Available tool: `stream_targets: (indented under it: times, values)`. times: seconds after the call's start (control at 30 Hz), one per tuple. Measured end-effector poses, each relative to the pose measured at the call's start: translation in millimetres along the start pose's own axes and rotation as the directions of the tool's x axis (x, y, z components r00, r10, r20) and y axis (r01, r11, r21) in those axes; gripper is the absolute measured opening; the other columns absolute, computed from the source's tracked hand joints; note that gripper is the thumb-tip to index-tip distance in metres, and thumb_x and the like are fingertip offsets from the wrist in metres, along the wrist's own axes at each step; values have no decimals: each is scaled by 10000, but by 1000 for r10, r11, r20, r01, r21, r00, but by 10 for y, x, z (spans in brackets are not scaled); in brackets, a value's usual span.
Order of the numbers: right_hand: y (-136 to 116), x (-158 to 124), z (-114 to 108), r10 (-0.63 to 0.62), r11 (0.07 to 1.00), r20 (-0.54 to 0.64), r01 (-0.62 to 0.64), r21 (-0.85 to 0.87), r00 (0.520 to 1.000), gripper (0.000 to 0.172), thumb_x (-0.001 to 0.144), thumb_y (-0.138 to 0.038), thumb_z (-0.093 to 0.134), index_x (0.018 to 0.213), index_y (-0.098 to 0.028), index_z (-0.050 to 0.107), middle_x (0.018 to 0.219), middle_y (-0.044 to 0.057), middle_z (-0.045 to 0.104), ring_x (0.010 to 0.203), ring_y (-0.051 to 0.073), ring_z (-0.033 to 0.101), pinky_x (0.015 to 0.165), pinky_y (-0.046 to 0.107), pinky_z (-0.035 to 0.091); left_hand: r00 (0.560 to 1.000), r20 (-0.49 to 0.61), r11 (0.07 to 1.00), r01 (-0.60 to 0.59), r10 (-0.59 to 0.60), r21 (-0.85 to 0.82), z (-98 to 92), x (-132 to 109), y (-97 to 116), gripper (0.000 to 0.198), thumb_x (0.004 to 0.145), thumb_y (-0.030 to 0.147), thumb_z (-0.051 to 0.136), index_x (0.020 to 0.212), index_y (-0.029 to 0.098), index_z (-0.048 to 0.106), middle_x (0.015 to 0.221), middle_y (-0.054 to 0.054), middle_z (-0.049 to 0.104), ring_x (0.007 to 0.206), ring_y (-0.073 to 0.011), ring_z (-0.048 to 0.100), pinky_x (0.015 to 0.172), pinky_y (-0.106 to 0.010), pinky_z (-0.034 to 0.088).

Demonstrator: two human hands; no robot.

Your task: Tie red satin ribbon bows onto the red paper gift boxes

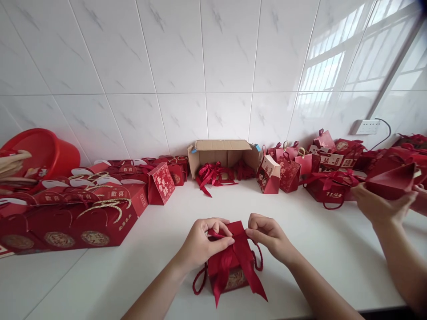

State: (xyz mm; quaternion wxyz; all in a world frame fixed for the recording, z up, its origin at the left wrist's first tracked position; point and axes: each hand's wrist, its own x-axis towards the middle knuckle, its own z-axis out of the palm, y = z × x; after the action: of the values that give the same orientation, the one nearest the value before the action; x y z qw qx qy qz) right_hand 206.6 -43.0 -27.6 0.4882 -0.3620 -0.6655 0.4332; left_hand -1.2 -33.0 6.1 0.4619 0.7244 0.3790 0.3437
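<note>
A small red gift box (216,271) stands on the white table in front of me, with rope handles hanging at both sides. A dark red ribbon (245,260) is tied on its top, and two tails drape down the front. My left hand (208,238) pinches a loop of the ribbon at the box's upper left. At the upper right, my right hand (268,235) has its fingers closed on the ribbon's other side, close to the box's top edge. The knot itself is partly hidden by the ribbon and my left fingers.
Red gift boxes (100,222) are grouped at the left, near a red plastic basin (63,151). A cardboard box (222,145) with ribbons lies against the tiled wall. More small boxes (289,173) stand right. Another person's hands (383,206) hold an open red box (390,182).
</note>
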Motion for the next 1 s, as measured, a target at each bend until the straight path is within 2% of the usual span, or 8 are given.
stream_targets:
  times: [0.2, 0.33, 0.47, 0.6, 0.73, 0.87, 0.93, 1.0]
  values:
    - [48, -97, -174, -37, 999, 104, 39, -21, 994, 466, 797, -636, 519, 1020, -228, 544, 1021, 73, 547, 952, 215, 534, 823, 350, 443, 999, -22, 998, -25, 24, -64, -33, -21, -52, 360, 691, 238, 729, 683, 203, 371, 1066, -55, 628, 1040, -215, 579, 861, -319, 433]
    - [111, -255, -242, -44, 990, 317, 84, -113, 947, 1320, 491, -609, 795, 1473, -304, -34, 1537, 137, 94, 1406, 337, 139, 1091, 495, 242, 1000, -11, 989, -28, 26, -143, -42, -29, -70, 259, 780, 335, 660, 750, 202, 440, 1147, -63, 590, 1138, -214, 517, 936, -322, 396]
    - [116, -388, -69, 98, 984, 292, -48, -173, 951, 1272, 616, -382, 801, 1453, -333, -155, 1538, 136, 127, 1400, 306, 202, 1096, 493, 245, 999, 31, 977, -34, 42, -211, -12, -19, -79, 312, 896, 447, 457, 723, 189, 480, 1184, -80, 572, 1233, -233, 448, 1031, -359, 327]
    - [97, -527, -101, 122, 981, 178, -92, -169, 976, 1201, 614, -299, 801, 1477, -310, -34, 1461, 139, 314, 1338, 302, 337, 1075, 466, 305, 999, -42, 974, -34, 25, -225, -69, -11, -110, 311, 908, 498, 393, 920, 219, 530, 1240, -79, 536, 1262, -243, 423, 1061, -414, 303]
    - [225, -683, -566, 131, 953, -111, -156, -259, 985, 1144, 644, -363, 769, 1474, -302, -16, 1386, 128, 409, 1261, 303, 435, 1049, 486, 341, 982, -186, 988, 10, -38, -151, -273, -39, -120, 321, 892, 512, 413, 1018, 240, 528, 1299, -86, 507, 1296, -243, 392, 1093, -435, 266]
    - [431, -773, -949, -49, 767, -643, -383, -514, 765, 1190, 647, -494, 722, 1472, -217, -90, 1483, 189, 140, 1375, 397, 175, 1068, 575, 251, 947, -282, 988, 154, -155, -25, -459, -118, -154, 331, 816, 515, 544, 1004, 243, 522, 1321, -92, 493, 1322, -272, 363, 1099, -452, 270]
    - [507, -808, -955, -199, 651, -718, -458, -605, 667, 1162, 693, -520, 674, 1468, -170, -118, 1500, 210, -50, 1397, 416, 19, 1078, 597, 201, 920, -360, 983, 180, -152, 46, -539, -175, -205, 355, 807, 517, 546, 1028, 243, 503, 1316, -95, 492, 1315, -286, 373, 1085, -470, 300]
    - [566, -858, -857, -278, 597, -687, -439, -671, 671, 1008, 783, -497, 590, 1475, -192, -76, 1507, 186, -92, 1408, 393, 2, 1075, 588, 226, 882, -465, 973, 169, -79, 155, -647, -248, -265, 349, 809, 490, 545, 1050, 246, 480, 1302, -79, 496, 1298, -283, 394, 1076, -479, 318]
